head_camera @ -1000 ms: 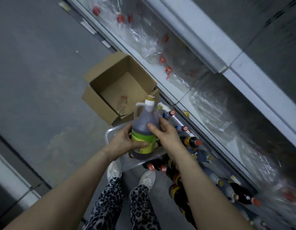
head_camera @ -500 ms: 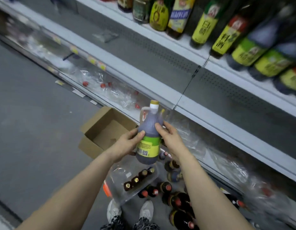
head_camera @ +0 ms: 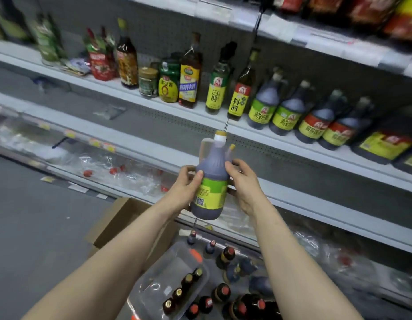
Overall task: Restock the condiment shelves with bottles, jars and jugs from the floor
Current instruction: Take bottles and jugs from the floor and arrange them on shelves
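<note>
Step in hand: carry jug to shelf, set it down.

1. Shelf [head_camera: 265, 135]: the mid tier holds the condiment row, upright, labels fwd. Two green-label jugs [head_camera: 261, 107] stand R of centre. We judge them the match, so we aim there. We cannot tell from this angle whether a free slot lies beside them; check before committing.
2. Floor: box [head_camera: 121, 222], tray [head_camera: 154, 271] w/ small bottles, and loose bottles [head_camera: 223, 292] lie below the arms. We step w/ care, since a kick would prob. topple stock.
3. Jug [head_camera: 212, 181]: in the air, in front of and below the mid tier, well apart from it, near upright w/ a slight tilt. It is nearly full of dark liquid, so prob. heavy. We lift above the shelf lip first, then move in w/ base level, w/o knocking neighbours.
4. L hand [head_camera: 184, 190]: fingers wrapped round the jug's L side, thumb across the front above the label. R hand [head_camera: 245, 185]: fingers curled round the R side. Both grip the body, not the handle [head_camera: 203, 146]. We hold w/ both until the base seats, then release one at a time.
5. Cap [head_camera: 220, 135]: on. Turn the label fwd to match the row.
</note>
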